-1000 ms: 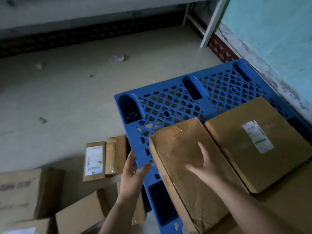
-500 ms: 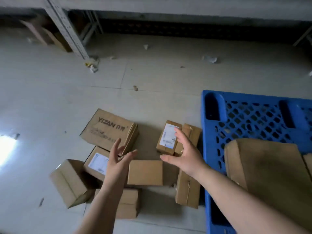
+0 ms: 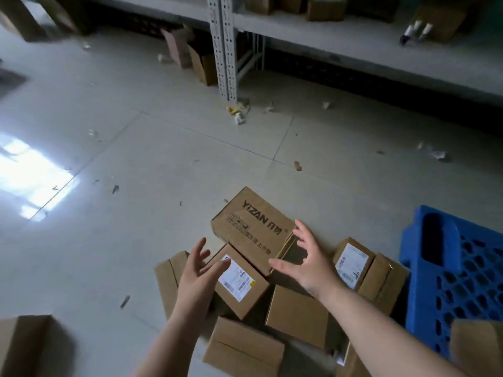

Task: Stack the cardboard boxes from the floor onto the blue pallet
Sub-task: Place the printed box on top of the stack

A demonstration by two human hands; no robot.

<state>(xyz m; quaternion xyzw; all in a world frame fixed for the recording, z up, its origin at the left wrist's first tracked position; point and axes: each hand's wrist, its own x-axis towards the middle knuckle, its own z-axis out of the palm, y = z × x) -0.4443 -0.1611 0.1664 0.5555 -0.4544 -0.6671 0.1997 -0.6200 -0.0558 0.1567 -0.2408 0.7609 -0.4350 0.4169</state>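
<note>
Gaze swung off the blue pallet (image 3: 460,268); left hand (image 3: 197,276) and right hand (image 3: 307,263), both spread and empty, now reach toward the YIZAN box (image 3: 253,227) for next pick.

Boxes (image 3: 253,229) on floor (image 3: 136,159), left of pallet (image 3: 449,268)

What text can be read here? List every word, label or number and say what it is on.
"YIZAN", printed on the top of the large cardboard box on the floor; characters follow it, too blurred to read.
Smaller print line below it on the same box: unreadable.
White label on the box under the left hand: too small.
White label on the box near the blue pallet: too small.
</note>
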